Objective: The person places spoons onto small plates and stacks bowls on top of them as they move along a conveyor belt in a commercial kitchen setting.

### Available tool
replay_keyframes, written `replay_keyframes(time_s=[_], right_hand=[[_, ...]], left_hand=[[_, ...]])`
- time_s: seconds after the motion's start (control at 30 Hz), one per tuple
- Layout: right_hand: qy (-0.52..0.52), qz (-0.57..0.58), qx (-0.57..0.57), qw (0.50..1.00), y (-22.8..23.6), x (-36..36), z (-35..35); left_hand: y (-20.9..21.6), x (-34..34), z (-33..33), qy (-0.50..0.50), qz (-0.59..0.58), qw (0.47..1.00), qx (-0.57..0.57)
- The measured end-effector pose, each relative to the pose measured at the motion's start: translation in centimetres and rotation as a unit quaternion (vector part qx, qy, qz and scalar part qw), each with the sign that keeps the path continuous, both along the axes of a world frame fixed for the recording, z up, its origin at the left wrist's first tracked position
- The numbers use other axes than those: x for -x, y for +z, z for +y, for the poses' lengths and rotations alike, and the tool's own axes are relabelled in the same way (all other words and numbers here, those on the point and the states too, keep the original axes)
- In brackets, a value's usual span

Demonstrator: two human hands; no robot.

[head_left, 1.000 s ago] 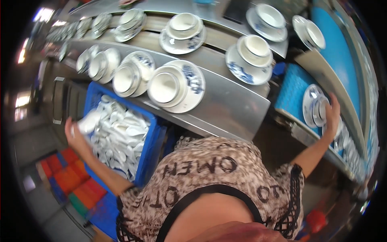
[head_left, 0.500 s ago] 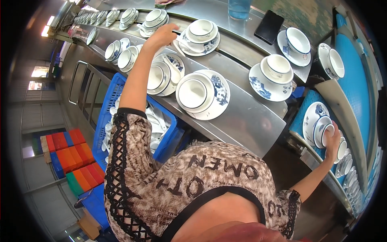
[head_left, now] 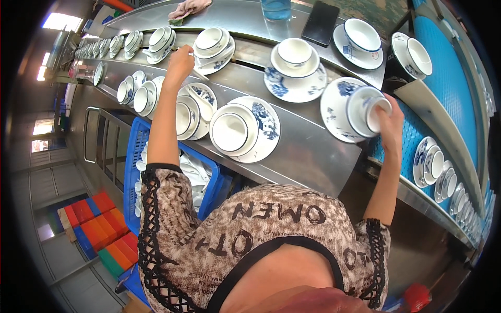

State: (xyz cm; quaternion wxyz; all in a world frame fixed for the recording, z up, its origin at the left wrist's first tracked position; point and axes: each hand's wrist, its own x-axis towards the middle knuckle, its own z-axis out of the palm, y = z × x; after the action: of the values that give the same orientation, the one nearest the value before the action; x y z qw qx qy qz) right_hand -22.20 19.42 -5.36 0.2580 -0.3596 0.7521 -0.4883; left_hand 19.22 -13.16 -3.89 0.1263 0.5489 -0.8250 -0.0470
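Observation:
My right hand [head_left: 392, 122] grips the small cup [head_left: 374, 110] of a nested set, fingers over its rim. The cup sits in a bowl [head_left: 355, 107] on a blue-patterned plate [head_left: 334, 112], tilted at the table's right end. My left hand [head_left: 180, 67] is closed beside a bowl-and-plate set [head_left: 211, 44] on the far strip; a thin white piece shows below it, but its grip is hidden. In front stand a set with a spoon [head_left: 201, 96] and a larger set [head_left: 229, 133]. Another set [head_left: 295, 65] stands to the right.
A blue conveyor [head_left: 449, 94] at the right carries more sets [head_left: 430, 161]. Below my left arm is a blue basket [head_left: 136, 156] with white spoons. A black phone [head_left: 321, 23], a blue container [head_left: 275, 9] and a cloth [head_left: 189, 9] lie along the back.
My right hand has brought the cup, bowl and plate left from the conveyor to the steel table's end. My left hand has shifted left in view, as has the scene.

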Motion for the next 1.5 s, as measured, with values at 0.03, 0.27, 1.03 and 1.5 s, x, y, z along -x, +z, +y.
replay_keyframes(time_s=[0.03, 0.27, 1.03, 1.5], right_hand=[[-0.005, 0.0, 0.001, 1.0, -0.1, -0.1, -0.9], [0.087, 0.15, -0.056, 0.983, 0.9, -1.0, -3.4], [-0.02, 0.243, -0.215, 0.946, 1.6, 11.9, 11.9], [-0.072, -0.054, -0.016, 0.996, -0.4, 3.5, 4.4]], left_hand=[[1.2, 1.0, 0.7, 0.009, 0.002, 0.999, -0.047], [3.3, 8.6, 7.0, -0.117, 0.234, 0.901, -0.346], [-2.7, 6.0, 0.7, 0.107, 0.315, 0.885, -0.327], [-2.4, 0.7, 1.0, 0.026, 0.063, 0.983, -0.168]])
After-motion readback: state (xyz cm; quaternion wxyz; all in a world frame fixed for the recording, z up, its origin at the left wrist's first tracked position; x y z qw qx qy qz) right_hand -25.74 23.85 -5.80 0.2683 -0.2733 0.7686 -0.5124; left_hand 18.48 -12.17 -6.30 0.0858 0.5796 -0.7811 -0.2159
